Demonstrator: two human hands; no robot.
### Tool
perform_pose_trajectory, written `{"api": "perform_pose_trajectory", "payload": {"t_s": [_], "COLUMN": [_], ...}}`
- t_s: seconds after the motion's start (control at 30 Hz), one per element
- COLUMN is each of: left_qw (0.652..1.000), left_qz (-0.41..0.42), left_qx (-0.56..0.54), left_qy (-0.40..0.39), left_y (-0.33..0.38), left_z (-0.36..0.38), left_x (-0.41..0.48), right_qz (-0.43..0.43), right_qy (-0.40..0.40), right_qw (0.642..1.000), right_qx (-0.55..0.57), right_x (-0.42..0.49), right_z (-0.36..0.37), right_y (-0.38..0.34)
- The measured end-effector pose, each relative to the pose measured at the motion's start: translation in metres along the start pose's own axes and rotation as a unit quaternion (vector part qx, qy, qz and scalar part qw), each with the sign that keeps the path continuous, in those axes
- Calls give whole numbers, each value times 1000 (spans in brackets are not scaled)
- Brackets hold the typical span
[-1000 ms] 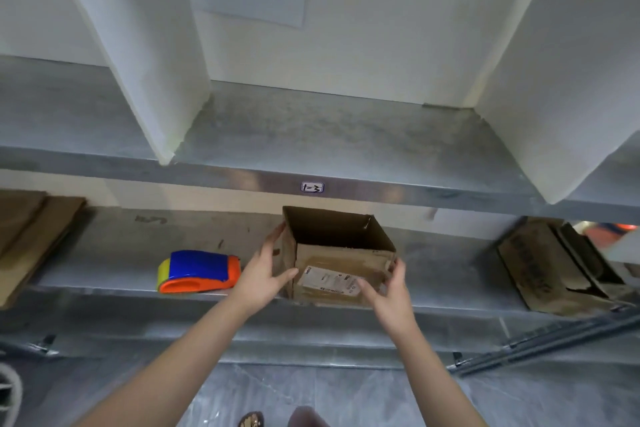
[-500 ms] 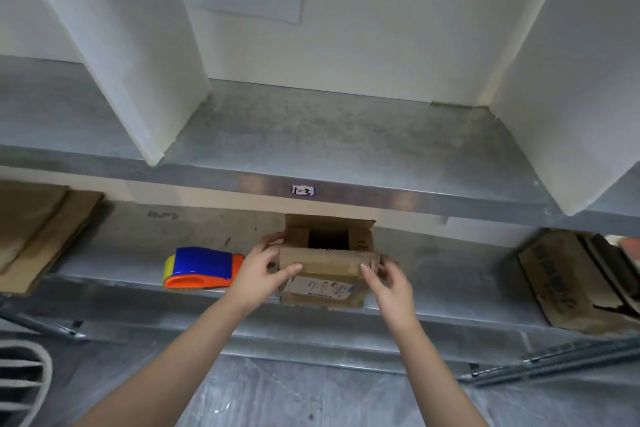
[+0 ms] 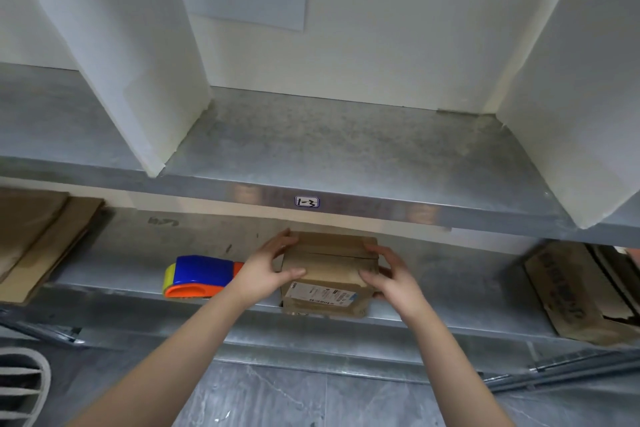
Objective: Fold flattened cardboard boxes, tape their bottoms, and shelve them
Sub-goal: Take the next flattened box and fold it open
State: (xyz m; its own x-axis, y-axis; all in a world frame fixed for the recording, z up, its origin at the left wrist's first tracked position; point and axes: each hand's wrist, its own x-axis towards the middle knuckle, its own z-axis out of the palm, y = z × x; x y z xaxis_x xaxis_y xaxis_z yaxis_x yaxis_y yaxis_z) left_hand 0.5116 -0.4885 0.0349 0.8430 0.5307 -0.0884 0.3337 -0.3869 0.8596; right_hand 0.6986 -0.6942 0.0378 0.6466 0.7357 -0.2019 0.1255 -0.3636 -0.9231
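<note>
A small brown cardboard box (image 3: 329, 263) with a white shipping label on its near side sits at the front edge of the lower metal shelf (image 3: 450, 288). Its top flaps lie folded flat, with a seam across them. My left hand (image 3: 266, 270) presses on the box's left side and top, thumb on the flap. My right hand (image 3: 391, 274) holds the right side, fingers over the top edge. A blue, orange and yellow tape dispenser (image 3: 201, 276) lies on the same shelf just left of my left hand.
The upper metal shelf (image 3: 346, 149), tagged "1-3", has white dividers at both sides. Flattened cardboard (image 3: 38, 239) lies at the lower shelf's left end, and a crumpled stack of boxes (image 3: 581, 291) at its right end. Grey floor below; a white slatted object (image 3: 20, 388) at bottom left.
The box was open with its flaps up; both hands have pushed the flaps down, and they now lie flat. The view has shifted slightly downward.
</note>
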Motion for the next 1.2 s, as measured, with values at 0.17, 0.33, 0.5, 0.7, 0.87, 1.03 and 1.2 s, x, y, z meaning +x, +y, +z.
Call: {"api": "perform_pose_trajectory", "payload": {"t_s": [0.17, 0.33, 0.5, 0.7, 0.87, 1.03, 1.2], "left_qw": [999, 1000, 997, 998, 997, 997, 997], "left_qz": [6, -11, -8, -18, 11, 6, -4], "left_qx": [-29, 8, 55, 66, 72, 68, 76], "left_qy": [-20, -7, 55, 15, 21, 22, -4], "left_y": [-8, -23, -13, -12, -14, -18, -22], "left_z": [19, 33, 36, 30, 30, 29, 26], "left_x": [-14, -28, -16, 0, 14, 32, 41], "right_qz": [37, 19, -4, 0, 6, 34, 47], "right_qy": [12, 12, 43, 54, 68, 64, 58], "right_qw": [999, 999, 999, 998, 997, 997, 997], "right_qx": [38, 25, -28, -29, -24, 2, 5], "right_x": [-12, -25, -18, -5, 8, 29, 32], "right_z": [-4, 15, 15, 12, 17, 19, 19], "right_y": [25, 51, 38, 37, 35, 30, 32]}}
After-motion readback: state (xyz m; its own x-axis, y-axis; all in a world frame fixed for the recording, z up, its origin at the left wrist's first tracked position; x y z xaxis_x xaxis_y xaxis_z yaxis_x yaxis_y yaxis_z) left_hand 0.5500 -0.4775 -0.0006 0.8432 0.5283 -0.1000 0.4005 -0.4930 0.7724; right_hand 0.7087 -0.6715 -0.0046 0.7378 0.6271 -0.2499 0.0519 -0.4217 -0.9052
